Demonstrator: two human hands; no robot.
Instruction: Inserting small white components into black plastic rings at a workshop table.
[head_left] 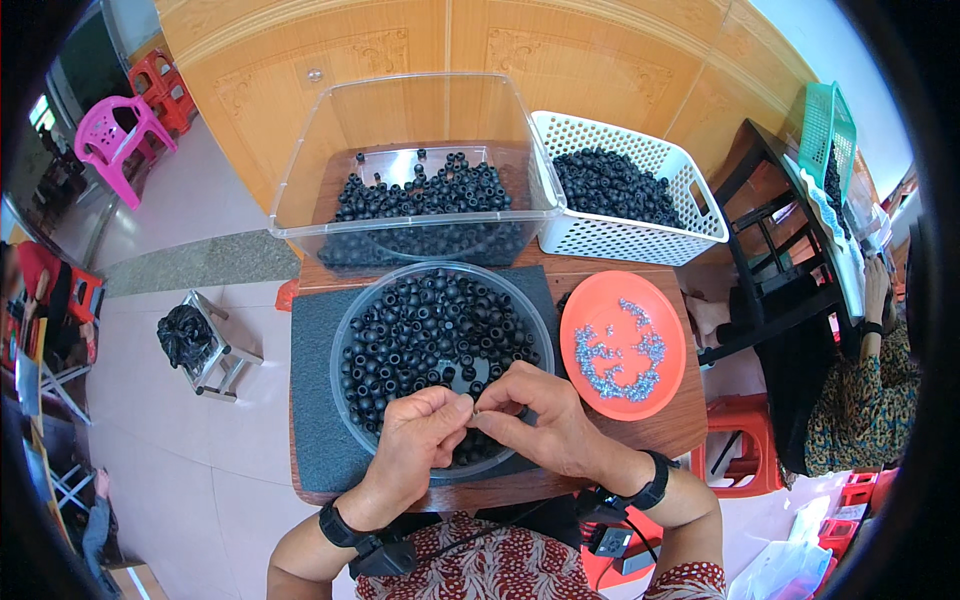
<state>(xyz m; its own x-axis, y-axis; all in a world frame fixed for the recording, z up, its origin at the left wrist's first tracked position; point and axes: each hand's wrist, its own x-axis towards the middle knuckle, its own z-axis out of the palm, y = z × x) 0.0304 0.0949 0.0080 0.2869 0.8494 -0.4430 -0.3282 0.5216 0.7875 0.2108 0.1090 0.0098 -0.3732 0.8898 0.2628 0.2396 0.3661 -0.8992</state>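
Over the near side of a clear round tub (pixel 345 318), my left hand (pixel 420 440) and my right hand (pixel 545 415) meet at the fingertips. Both hands are closed in a pinch. What they grip between them is too small and too covered to name. Small round black parts with holes (pixel 430 310) fill much of the tub, and its bare bottom shows through near my fingers. To the right of my right hand lies an orange-red plate (pixel 590 300) with many tiny shiny silvery pieces (pixel 650 350) scattered in a rough ring.
A clear rectangular bin (pixel 400 228) of black parts stands behind the tub, beside a white perforated basket (pixel 620 235) of similar parts. A dark mat (pixel 320 400) lies under the tub on the wooden table (pixel 660 420). At the right sits another person (pixel 865 400).
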